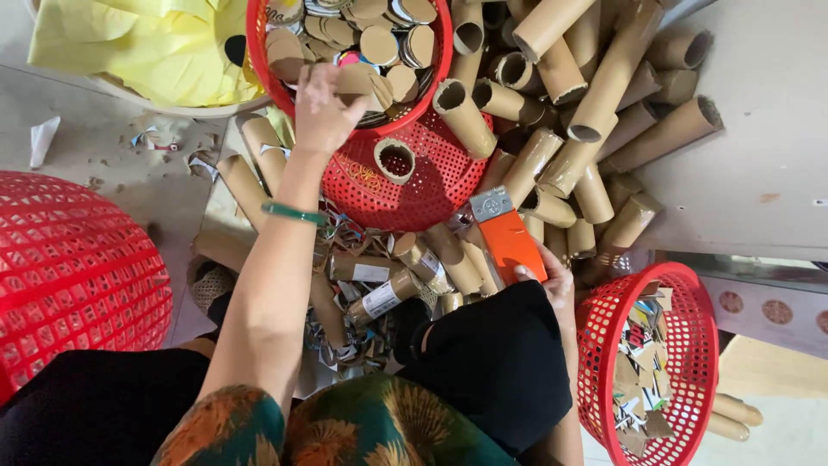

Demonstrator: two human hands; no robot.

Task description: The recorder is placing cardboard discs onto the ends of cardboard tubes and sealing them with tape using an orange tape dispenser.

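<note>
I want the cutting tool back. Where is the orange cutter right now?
In the head view, the orange cutter sits right of centre, held by the right hand, just below the overturned red basket and beside the cardboard tubes.

Soft, even daylight fills the scene, bright without harsh glare. Shadows are faint and short, darkest inside the open ends of the cardboard tubes [552, 95]. The pale floor [768, 129] at upper right looks slightly washed out. Focus is sharp at centre; the edges bend and stretch from the wide lens.
</note>
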